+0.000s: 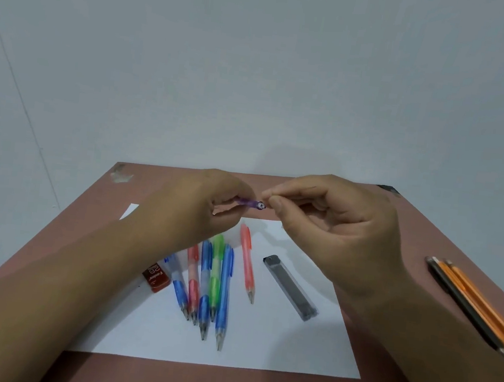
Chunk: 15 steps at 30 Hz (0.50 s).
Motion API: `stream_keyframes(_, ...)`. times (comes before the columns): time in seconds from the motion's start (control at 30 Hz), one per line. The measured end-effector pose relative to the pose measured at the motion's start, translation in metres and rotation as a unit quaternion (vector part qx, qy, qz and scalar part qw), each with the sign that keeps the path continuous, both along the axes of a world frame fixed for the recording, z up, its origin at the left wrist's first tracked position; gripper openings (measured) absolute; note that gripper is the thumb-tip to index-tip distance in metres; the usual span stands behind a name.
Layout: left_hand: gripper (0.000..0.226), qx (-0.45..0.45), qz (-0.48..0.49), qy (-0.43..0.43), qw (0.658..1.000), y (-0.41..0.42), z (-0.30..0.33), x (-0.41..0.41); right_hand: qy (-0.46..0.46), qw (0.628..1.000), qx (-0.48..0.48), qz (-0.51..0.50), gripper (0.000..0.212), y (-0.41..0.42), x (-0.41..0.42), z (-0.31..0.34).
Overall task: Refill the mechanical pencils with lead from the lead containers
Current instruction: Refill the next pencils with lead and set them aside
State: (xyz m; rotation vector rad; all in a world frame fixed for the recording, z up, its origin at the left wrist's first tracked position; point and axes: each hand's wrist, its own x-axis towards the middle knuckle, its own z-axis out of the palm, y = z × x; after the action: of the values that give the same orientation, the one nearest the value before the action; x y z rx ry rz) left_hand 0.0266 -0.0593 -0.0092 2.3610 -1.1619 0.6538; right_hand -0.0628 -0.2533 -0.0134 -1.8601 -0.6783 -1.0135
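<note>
Purple pencil (251,203): being held above the table, open end facing the right hand.
Left hand (208,204): fingers curling round the barrel.
Right hand (334,231): thumb and forefinger pinching together just beside that end; any lead too thin to make out.
Paper (274,344): carrying six more pencils (214,281) and a grey lead case (290,286).
Red lead box (155,277): lying at the paper's left edge.

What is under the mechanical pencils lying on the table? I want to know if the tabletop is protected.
A white sheet of paper lies under the pencils and the grey lead case. The red lead container sits at its left edge. The left forearm hides that side.
</note>
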Motion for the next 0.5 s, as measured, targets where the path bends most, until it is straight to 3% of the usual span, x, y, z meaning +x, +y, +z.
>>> stream_keyframes(0.13,0.016,-0.025,-0.036,-0.042,0.998,0.0002,-0.0034,0.0028,-0.018,1.0,-0.014,-0.001,0.011,-0.0006,0.0023,0.0003)
stream_keyframes(0.5,0.021,-0.042,-0.076,-0.053,0.995,0.0027,-0.0062,0.0082,0.021,0.997,0.032,0.066,0.016,0.0028,0.0016,0.0016)
